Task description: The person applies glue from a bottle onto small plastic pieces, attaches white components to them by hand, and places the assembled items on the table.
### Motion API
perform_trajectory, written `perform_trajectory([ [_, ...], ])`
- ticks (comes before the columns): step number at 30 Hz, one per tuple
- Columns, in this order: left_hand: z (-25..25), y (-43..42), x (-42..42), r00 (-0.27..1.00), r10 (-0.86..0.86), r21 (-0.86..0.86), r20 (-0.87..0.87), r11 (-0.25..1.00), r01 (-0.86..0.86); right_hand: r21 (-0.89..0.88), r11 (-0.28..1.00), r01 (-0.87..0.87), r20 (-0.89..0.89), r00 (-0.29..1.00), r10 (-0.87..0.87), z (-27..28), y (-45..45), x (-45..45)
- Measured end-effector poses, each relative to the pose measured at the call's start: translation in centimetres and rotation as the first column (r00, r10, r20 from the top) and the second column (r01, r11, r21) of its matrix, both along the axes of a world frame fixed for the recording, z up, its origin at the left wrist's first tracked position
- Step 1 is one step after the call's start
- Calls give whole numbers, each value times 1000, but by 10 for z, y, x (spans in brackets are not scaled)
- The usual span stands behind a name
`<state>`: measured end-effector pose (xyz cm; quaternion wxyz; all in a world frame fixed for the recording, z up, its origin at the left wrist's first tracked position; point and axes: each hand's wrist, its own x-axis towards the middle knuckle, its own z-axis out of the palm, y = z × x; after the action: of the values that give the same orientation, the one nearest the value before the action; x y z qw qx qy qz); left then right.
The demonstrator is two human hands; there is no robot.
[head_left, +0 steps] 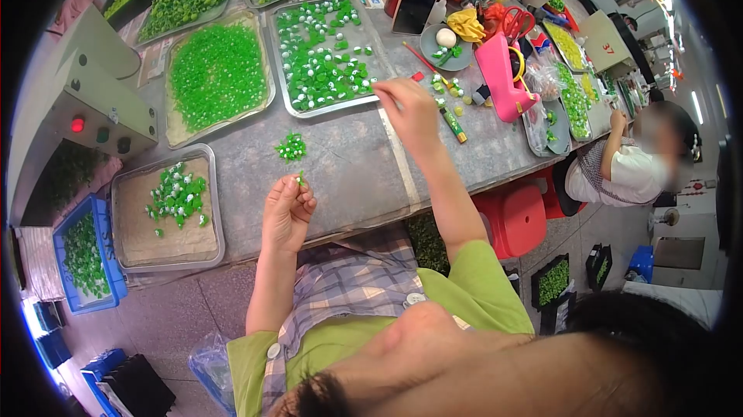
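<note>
Head view: left hand (286,216), palm up, pinches a small green piece (301,178) over the bench (352,204); right arm stretches forward, right hand (410,115) by the metal tray's (333,111) corner, fingers bunched, whether gripping anything I can't tell.

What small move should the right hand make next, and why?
Perhaps the right hand should pinch one of the green-and-white pieces in the tray: its fingertips are at the tray's near corner, beside such pieces, while the left hand holds a small green piece. Whether the right already grips one, I cannot tell.
</note>
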<state>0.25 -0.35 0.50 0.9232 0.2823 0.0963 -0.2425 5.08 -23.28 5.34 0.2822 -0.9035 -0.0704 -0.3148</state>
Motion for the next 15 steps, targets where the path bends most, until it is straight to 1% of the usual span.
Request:
perform_trajectory([
  [2, -1, 3, -3, 1000, 6, -1, 13, 1000, -6, -228, 972, 53, -74, 995, -72, -28, -8, 40],
  [3, -1, 6, -3, 1000, 13, -2, 25, 1000, -13, -227, 973, 47, -67, 996, -64, -41, -14, 54],
  [4, 0, 10, -3, 999, 24, 0, 33, 1000, -24, -338, 938, 80, -236, 957, -166, -50, -15, 68],
  [5, 0, 14, -3, 998, 44, -7, 33, 999, -44, -451, 889, 85, -384, 880, -279, -59, -16, 78],
  [6, 0, 18, -4, 998, 65, -14, 27, 998, -65, -450, 890, 73, -384, 884, -266, -57, -13, 80],
  [8, -2, 23, -4, 996, 91, -10, 19, 996, -91, -395, 917, 57, -445, 861, -246, -51, -13, 83],
  [10, -3, 26, -4, 994, 110, -5, 7, 994, -110, -378, 925, 33, -448, 868, -214, -40, -11, 79],
  [12, -2, 24, -3, 996, 80, -10, 37, 997, -79, -275, 959, 74, -344, 924, -170, -23, -6, 65],
  [13, -4, 22, -2, 996, 88, -12, 29, 996, -87, -278, 958, 64, -350, 922, -164, -10, 2, 54],
  [14, -5, 21, -1, 997, 55, 7, 46, 998, -56, 52, 997, -55, -395, 916, 71, 6, 11, 38],
  [15, -6, 20, 1, 998, 22, 28, 65, 999, -24, 381, 911, -158, -357, 884, 302, 12, 18, 23],
])
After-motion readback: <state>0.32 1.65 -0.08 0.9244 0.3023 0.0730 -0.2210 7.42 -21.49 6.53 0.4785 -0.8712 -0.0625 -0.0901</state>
